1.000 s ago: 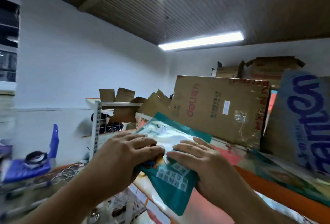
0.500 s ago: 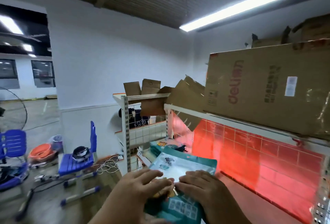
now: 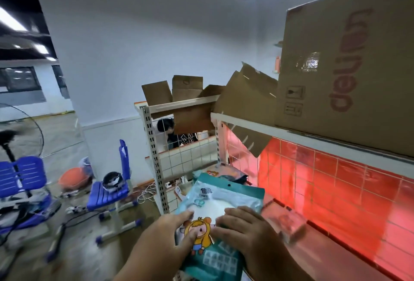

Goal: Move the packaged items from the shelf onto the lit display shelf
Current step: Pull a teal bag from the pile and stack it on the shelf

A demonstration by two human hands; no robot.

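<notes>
Two-handed work, this step: carry the teal packet a little to the right and lay it flat on the bare near stretch of the red-lit shelf. Judging by the task, close to set-down but not yet let go. Best to lower the far end, the one with the hang hole, first, then let the near end follow so the slippery film does not skid. Stay low, under the big cardboard box and its drooping flap on the tier above. Stop short of the other packets lying at the far end of the same shelf. Release only once the weight sits on the shelf.

Left hand gripping the packet's near left edge, thumb pressed on the cartoon figure on the front. Right hand clasping the near right side, fingers spread across the front, thumb hidden. Packet caught between the hands, its far half jutting out beyond the fingertips, tilted upward away from the viewer, at the left front edge of the lit shelf. Cannot tell whether its underside touches the shelf.
</notes>
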